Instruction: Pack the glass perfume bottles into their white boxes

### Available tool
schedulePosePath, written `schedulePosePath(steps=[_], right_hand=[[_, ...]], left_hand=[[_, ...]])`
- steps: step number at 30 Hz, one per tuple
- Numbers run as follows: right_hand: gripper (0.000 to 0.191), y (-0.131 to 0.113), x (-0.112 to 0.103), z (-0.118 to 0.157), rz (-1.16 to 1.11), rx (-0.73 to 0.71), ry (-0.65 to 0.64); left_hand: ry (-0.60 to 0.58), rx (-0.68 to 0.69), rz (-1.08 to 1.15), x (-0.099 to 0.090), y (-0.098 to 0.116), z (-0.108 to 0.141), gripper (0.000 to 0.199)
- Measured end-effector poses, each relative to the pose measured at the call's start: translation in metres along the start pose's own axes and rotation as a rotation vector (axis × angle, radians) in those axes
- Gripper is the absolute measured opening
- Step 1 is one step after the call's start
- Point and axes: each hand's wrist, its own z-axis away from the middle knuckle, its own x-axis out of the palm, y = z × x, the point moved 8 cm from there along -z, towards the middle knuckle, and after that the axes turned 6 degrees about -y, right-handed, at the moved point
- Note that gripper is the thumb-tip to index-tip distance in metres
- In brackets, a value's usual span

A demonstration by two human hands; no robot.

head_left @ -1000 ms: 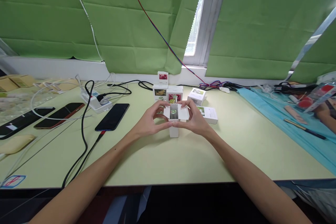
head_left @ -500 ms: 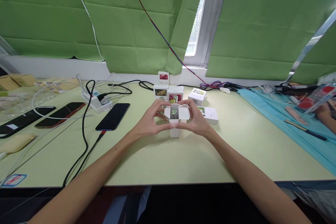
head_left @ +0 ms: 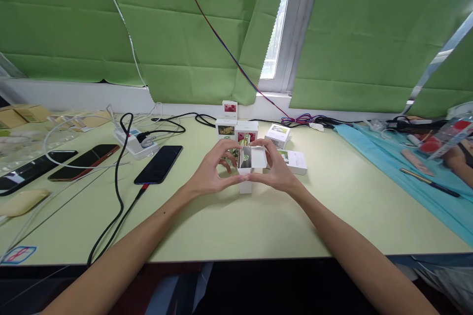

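In the head view, left hand [head_left: 210, 171] and right hand [head_left: 277, 170] were clamped on one white carton [head_left: 245, 188] just below frame centre, upright, long axis vertical, open end up; five picture-labelled boxes [head_left: 294, 162] sat around centre, three smartphones [head_left: 158, 165] left

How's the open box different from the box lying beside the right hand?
The open box stands upright; the other box lies flat. The open box has a flap sticking out; the other box shows none. The open box is being held; the other box isn't. Both are white.
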Motion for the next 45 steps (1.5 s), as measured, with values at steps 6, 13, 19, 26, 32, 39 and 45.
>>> schedulePosePath(steps=[6, 13, 19, 26, 32, 39, 45], right_hand=[[0.074, -0.0010, -0.0009, 0.0005, 0.033, -0.004, 0.011], [0.074, -0.0009, -0.0006, 0.0009, 0.038, -0.011, 0.010], [0.074, -0.0015, -0.0006, 0.0010, 0.030, -0.013, 0.011], [0.074, -0.0024, 0.0007, 0.0010, 0.023, -0.005, 0.000], [0.074, -0.0017, 0.0018, 0.0014, 0.016, -0.007, -0.018], [0.075, 0.0007, 0.0017, 0.0013, 0.038, -0.016, -0.016], [0.074, 0.0001, 0.0022, 0.0004, 0.044, -0.014, -0.013]], left_hand=[[-0.024, 0.021, -0.063, 0.0023, 0.0031, 0.0002, 0.049], [-0.045, 0.013, -0.081, 0.0042, 0.0012, 0.0001, 0.043], [-0.040, 0.020, -0.070, 0.0040, 0.0025, -0.0003, 0.040], [-0.059, 0.041, -0.097, 0.0048, 0.0039, 0.0011, 0.044], [-0.080, 0.068, -0.126, 0.0066, 0.0001, 0.0017, 0.051], [-0.059, 0.124, -0.127, 0.0061, -0.0007, 0.0014, 0.046], [-0.063, 0.132, -0.162, 0.0053, 0.0002, 0.0013, 0.043]])
